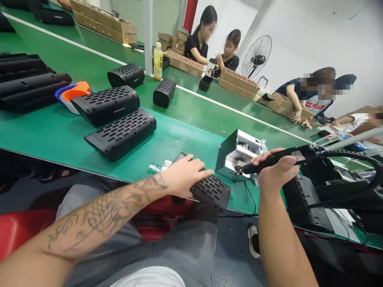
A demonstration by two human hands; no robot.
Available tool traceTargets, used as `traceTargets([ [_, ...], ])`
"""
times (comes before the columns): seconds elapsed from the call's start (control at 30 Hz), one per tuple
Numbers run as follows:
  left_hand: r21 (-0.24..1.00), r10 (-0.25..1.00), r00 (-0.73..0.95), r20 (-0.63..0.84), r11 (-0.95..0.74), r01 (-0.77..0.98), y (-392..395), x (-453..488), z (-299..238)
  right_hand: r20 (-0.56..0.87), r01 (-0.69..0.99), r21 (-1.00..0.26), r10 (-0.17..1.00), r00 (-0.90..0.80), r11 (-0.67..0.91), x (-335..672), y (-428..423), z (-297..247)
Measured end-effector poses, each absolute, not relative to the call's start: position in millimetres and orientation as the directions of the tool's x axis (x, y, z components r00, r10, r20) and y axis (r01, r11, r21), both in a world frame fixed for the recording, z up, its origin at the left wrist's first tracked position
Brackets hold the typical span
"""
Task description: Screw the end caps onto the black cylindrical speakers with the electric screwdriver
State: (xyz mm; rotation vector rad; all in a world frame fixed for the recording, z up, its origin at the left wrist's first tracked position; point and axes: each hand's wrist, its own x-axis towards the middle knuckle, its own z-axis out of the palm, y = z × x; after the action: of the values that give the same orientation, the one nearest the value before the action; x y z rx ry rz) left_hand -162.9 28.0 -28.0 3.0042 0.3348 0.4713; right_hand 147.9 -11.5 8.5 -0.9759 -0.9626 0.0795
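Observation:
My left hand (187,175) grips a black slotted housing (214,192) at the near edge of the bench, fingers across its top and the near end tilted over the edge. In my right hand (277,173) is a black electric screwdriver (283,158), lying nearly level with its cable trailing off to the right. The screwdriver's tip is at the front of a small screw feeder (227,153), a black and white box on the bench. Whether a screw sits on the tip is too small to tell.
More black slotted housings (121,133) stand to the left, near an orange and blue tape roll (76,93). Dark parts (308,195) are piled at right. A yellow-labelled bottle (158,61) stands by a post (147,36). Co-workers sit across the green bench (191,137).

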Motion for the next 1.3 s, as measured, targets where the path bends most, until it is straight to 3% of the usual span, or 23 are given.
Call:
traceTargets([
  [0.07, 0.109, 0.297, 0.935, 0.194, -0.954, 0.28, 48, -165, -21, 0.642, 0.341, -0.742, 0.468, 0.607, 0.577, 146, -21, 11],
  [0.17, 0.057, 0.434, 0.884, 0.173, -0.9, 0.431, 51, -174, -23, 0.613, 0.317, -0.761, 0.466, 0.639, 0.566, 139, -41, 21],
  [0.3, 0.059, 0.537, 0.829, 0.156, -0.843, 0.535, 43, -186, -26, 0.597, 0.138, -0.766, 0.614, 0.517, 0.628, 119, -73, 42],
  [0.37, 0.073, 0.545, 0.826, 0.147, -0.838, 0.54, 42, -187, -25, 0.638, 0.057, -0.747, 0.69, 0.343, 0.663, 107, -82, 49],
  [0.5, 0.101, 0.569, 0.815, 0.109, -0.822, 0.56, 43, -184, -20, 0.709, -0.035, -0.702, 0.702, 0.063, 0.712, 90, -75, 47],
  [0.73, 0.104, 0.569, 0.814, 0.119, -0.822, 0.56, 41, -183, -16, 0.639, -0.103, -0.755, 0.762, 0.108, 0.648, 73, -49, 29],
  [1.1, 0.105, 0.607, 0.794, -0.044, -0.787, 0.608, 39, -179, 0, 0.571, -0.181, -0.815, 0.816, -0.086, 0.551, 64, -43, 31],
  [1.3, 0.114, 0.606, 0.788, -0.107, -0.78, 0.615, 43, -177, 3, 0.552, -0.157, -0.829, 0.83, -0.079, 0.537, 66, -40, 30],
])
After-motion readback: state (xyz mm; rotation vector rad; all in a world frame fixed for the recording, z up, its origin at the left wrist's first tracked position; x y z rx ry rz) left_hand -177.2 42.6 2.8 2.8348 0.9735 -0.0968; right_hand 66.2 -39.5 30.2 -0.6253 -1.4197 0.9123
